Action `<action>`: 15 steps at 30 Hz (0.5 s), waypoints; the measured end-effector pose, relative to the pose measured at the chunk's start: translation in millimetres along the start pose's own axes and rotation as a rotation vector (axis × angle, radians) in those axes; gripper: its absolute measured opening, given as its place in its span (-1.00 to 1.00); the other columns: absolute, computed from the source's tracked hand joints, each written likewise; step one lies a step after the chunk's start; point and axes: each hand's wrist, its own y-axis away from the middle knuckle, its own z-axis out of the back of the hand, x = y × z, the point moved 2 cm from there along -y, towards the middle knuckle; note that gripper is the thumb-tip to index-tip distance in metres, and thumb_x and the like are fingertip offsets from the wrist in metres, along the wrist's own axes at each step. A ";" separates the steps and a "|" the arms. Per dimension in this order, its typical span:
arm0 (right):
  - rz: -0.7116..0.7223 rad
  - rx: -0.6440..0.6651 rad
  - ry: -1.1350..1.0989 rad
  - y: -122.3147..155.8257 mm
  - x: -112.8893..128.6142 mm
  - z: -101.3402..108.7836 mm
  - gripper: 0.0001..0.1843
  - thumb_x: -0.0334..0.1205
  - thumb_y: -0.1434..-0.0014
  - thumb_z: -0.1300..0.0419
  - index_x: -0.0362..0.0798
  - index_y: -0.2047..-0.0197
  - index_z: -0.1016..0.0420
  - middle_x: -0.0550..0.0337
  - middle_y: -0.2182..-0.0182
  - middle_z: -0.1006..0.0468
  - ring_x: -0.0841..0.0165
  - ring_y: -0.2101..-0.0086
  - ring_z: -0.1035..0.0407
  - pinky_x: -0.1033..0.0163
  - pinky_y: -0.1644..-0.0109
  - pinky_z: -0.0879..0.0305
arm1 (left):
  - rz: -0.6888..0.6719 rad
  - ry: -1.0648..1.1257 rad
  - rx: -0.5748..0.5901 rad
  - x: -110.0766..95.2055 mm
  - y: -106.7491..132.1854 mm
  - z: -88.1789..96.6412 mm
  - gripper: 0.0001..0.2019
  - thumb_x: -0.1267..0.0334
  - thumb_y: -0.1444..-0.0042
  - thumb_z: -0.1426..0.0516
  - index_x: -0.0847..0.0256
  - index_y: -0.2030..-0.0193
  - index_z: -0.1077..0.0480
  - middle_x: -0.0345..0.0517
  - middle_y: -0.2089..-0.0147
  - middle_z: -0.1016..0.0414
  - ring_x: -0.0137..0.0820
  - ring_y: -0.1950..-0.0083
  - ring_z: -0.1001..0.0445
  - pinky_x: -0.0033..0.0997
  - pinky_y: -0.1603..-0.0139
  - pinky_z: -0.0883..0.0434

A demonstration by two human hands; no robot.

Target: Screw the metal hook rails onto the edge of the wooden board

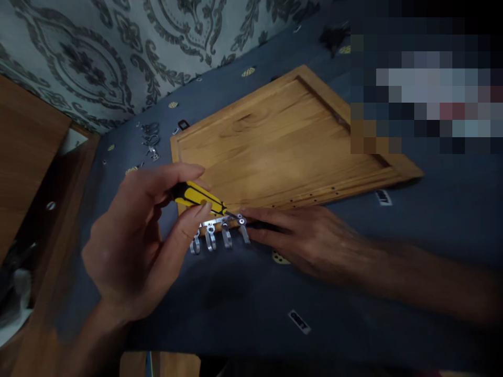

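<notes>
My left hand (137,235) grips a yellow and black screwdriver (198,198), its tip pointing right at a screw on a row of metal hooks (220,233). The hooks are fixed along the near edge of a framed wooden board (275,136) that lies on a dark blue cloth (236,303). My right hand (306,235) rests flat beside the rightmost hook, fingertips pressed against it and the board's edge.
Several loose metal hooks and screws (151,139) lie on the cloth at the board's far left corner. A brown wooden cabinet (27,152) stands at the left. A patterned wall (118,52) rises behind.
</notes>
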 end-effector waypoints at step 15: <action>0.055 -0.093 0.024 -1.7 2.4 6.9 -0.49 -0.50 -0.30 0.01 -0.04 -0.24 -0.46 -0.04 -0.24 -0.53 0.21 0.18 -0.61 0.12 0.29 -0.51 | -0.028 -0.046 0.054 -1.5 -3.2 4.0 -0.64 0.40 -0.19 -0.32 0.10 -0.12 -0.52 -0.24 0.04 -0.64 -0.33 0.12 -0.65 -0.27 0.12 -0.60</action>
